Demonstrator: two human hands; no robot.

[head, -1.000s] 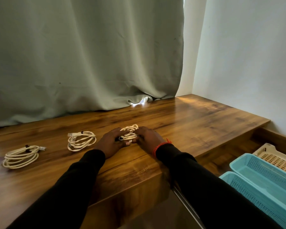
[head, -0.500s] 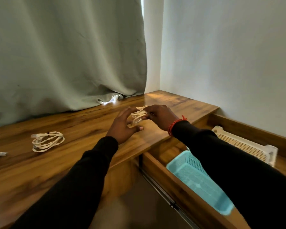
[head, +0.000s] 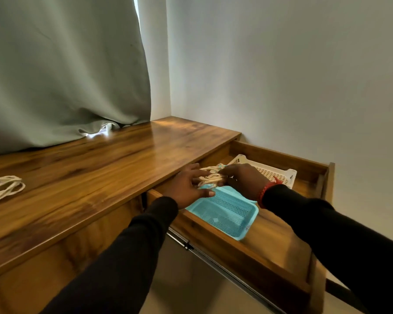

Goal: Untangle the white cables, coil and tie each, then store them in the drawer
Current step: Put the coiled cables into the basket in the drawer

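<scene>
A coiled white cable (head: 210,176) is held between both hands, just past the desk's front edge and above the open wooden drawer (head: 279,254). My left hand (head: 186,188) grips its near side. My right hand (head: 243,180), with a red band at the wrist, grips its far side. The coil hangs over the far end of a turquoise mesh basket (head: 227,211) inside the drawer. Another coiled white cable (head: 2,188) lies on the wooden desk top (head: 95,168) at the far left, partly cut off by the frame edge.
A cream mesh basket (head: 268,172) sits at the back of the drawer. A grey-green curtain (head: 61,71) hangs behind the desk and rests on it. A white wall (head: 281,75) stands to the right. A metal rail (head: 213,261) runs under the drawer front.
Both hands carried the coiled cable rightward off the desk top to above the open drawer. The view swung right, so the other coils slid to the left edge or out of sight.
</scene>
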